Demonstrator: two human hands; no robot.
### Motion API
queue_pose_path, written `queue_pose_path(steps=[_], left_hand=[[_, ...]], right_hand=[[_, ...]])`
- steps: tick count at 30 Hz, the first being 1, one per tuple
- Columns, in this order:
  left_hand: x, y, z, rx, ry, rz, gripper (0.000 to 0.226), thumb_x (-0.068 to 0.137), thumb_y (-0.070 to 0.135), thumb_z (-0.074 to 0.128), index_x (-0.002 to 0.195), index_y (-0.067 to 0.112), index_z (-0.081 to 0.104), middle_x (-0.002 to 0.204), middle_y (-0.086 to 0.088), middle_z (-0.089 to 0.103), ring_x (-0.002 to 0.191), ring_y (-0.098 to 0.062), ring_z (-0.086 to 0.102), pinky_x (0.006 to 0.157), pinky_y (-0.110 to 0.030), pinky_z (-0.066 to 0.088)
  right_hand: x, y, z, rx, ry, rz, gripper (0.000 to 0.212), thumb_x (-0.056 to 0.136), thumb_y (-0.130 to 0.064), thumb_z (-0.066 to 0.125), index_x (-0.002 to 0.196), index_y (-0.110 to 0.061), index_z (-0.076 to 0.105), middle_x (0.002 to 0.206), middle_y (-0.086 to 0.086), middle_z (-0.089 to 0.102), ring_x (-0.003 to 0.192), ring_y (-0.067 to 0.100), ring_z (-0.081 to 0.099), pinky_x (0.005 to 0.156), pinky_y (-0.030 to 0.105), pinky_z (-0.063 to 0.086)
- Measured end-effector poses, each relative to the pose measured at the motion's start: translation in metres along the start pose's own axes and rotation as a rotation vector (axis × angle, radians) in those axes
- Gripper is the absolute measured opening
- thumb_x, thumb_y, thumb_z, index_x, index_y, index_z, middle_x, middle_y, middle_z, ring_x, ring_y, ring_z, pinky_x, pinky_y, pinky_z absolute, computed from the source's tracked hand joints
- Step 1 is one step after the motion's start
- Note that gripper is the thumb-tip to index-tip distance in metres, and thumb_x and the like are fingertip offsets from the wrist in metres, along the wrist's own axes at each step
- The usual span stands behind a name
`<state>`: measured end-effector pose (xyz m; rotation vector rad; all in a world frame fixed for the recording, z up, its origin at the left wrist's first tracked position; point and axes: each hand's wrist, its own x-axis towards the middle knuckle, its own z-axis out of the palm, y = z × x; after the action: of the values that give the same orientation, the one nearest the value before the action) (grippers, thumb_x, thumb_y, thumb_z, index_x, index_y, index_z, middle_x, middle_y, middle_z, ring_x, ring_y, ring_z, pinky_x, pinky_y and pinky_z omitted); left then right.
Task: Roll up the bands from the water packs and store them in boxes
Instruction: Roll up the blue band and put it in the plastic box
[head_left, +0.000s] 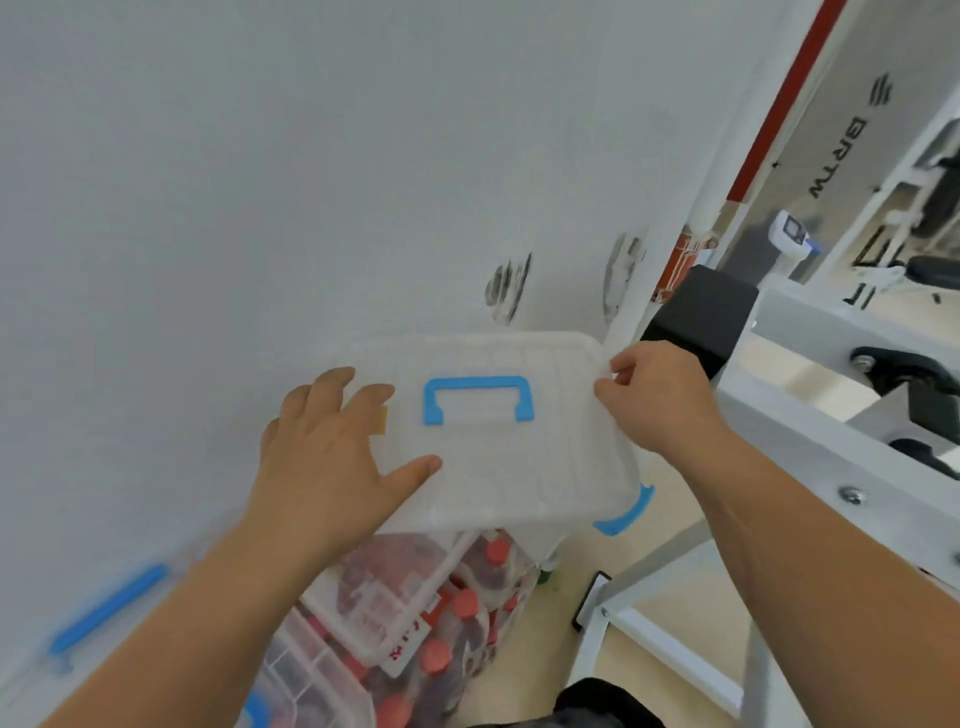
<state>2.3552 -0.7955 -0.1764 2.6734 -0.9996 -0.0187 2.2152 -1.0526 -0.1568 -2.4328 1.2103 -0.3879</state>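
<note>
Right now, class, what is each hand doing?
Left hand: open, fingers spread flat on the clear lid.
Right hand: closed, pinching the lid's corner.

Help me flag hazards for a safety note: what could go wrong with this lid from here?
The lid is held by just the right hand pinching one corner and the left hand laid on top, so it might slip onto the red-capped bottles below. The white metal frame is close on the right, so the lid could knock it.
</note>
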Motion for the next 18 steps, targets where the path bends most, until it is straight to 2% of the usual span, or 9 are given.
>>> queue_pose_path(steps=[2, 4, 6, 8, 10, 13, 15, 18], left_hand=[[0.011, 0.012, 0.009, -0.003, -0.064, 0.027, 0.087, 0.074, 0.082, 0.051, 0.147, 0.037, 0.035, 0.161, 0.0, 0.019, 0.145, -0.029, 0.022, 0.114, -0.05, 0.033], [0.022, 0.022, 0.019, -0.017, -0.126, 0.042, 0.087, 0.076, 0.082, 0.049, 0.149, 0.039, 0.031, 0.163, 0.0, 0.01, 0.146, -0.03, 0.018, 0.113, -0.051, 0.033], [0.034, 0.029, 0.028, -0.041, -0.185, 0.049, 0.086, 0.078, 0.08, 0.05, 0.151, 0.039, 0.028, 0.165, 0.001, 0.003, 0.146, -0.031, 0.014, 0.114, -0.051, 0.031], [0.047, 0.033, 0.036, -0.055, -0.219, 0.064, 0.085, 0.08, 0.077, 0.052, 0.151, 0.036, 0.028, 0.166, -0.001, -0.002, 0.147, -0.033, 0.012, 0.117, -0.048, 0.027], [0.061, 0.033, 0.043, -0.053, -0.226, 0.076, 0.084, 0.082, 0.075, 0.053, 0.151, 0.033, 0.032, 0.166, -0.004, -0.001, 0.147, -0.035, 0.013, 0.118, -0.045, 0.024], [0.081, 0.029, 0.052, -0.035, -0.218, 0.064, 0.082, 0.083, 0.074, 0.051, 0.15, 0.028, 0.037, 0.165, -0.009, 0.009, 0.146, -0.037, 0.018, 0.118, -0.046, 0.024], [0.091, 0.026, 0.057, -0.011, -0.228, 0.068, 0.081, 0.085, 0.074, 0.048, 0.149, 0.026, 0.039, 0.162, -0.01, 0.018, 0.143, -0.037, 0.023, 0.116, -0.046, 0.026], [0.095, 0.022, 0.063, 0.017, -0.257, 0.088, 0.078, 0.088, 0.072, 0.044, 0.15, 0.024, 0.038, 0.161, -0.008, 0.022, 0.143, -0.036, 0.024, 0.116, -0.046, 0.028]], right_hand=[[-0.003, 0.016, 0.001, 0.066, 0.045, 0.082, 0.026, 0.09, -0.024, 0.068, 0.11, -0.009, 0.07, 0.1, 0.003, 0.068, 0.09, 0.021, 0.06, 0.08, 0.034, 0.05], [-0.007, 0.029, 0.004, 0.129, 0.096, 0.159, 0.025, 0.087, -0.025, 0.069, 0.106, -0.009, 0.072, 0.095, 0.001, 0.068, 0.086, 0.021, 0.061, 0.078, 0.034, 0.051], [-0.012, 0.037, 0.008, 0.187, 0.131, 0.23, 0.02, 0.082, -0.024, 0.07, 0.093, -0.008, 0.074, 0.088, 0.003, 0.071, 0.081, 0.025, 0.066, 0.078, 0.041, 0.058], [-0.016, 0.043, 0.015, 0.261, 0.154, 0.307, 0.022, 0.077, -0.022, 0.071, 0.088, -0.002, 0.073, 0.082, 0.012, 0.07, 0.075, 0.032, 0.068, 0.074, 0.05, 0.06], [-0.018, 0.047, 0.022, 0.36, 0.179, 0.367, 0.04, 0.073, -0.024, 0.073, 0.104, 0.002, 0.068, 0.089, 0.018, 0.069, 0.076, 0.035, 0.069, 0.072, 0.053, 0.061], [-0.021, 0.049, 0.03, 0.488, 0.146, 0.453, 0.059, 0.08, -0.021, 0.074, 0.134, -0.012, 0.053, 0.093, 0.007, 0.068, 0.065, 0.021, 0.07, 0.074, 0.049, 0.063], [-0.023, 0.05, 0.037, 0.495, 0.117, 0.463, 0.059, 0.082, -0.023, 0.073, 0.137, -0.02, 0.05, 0.098, 0.006, 0.068, 0.064, 0.02, 0.07, 0.072, 0.046, 0.063], [-0.025, 0.051, 0.045, 0.408, 0.098, 0.449, 0.054, 0.079, -0.033, 0.071, 0.13, -0.025, 0.054, 0.106, 0.003, 0.07, 0.084, 0.024, 0.07, 0.076, 0.042, 0.061]])
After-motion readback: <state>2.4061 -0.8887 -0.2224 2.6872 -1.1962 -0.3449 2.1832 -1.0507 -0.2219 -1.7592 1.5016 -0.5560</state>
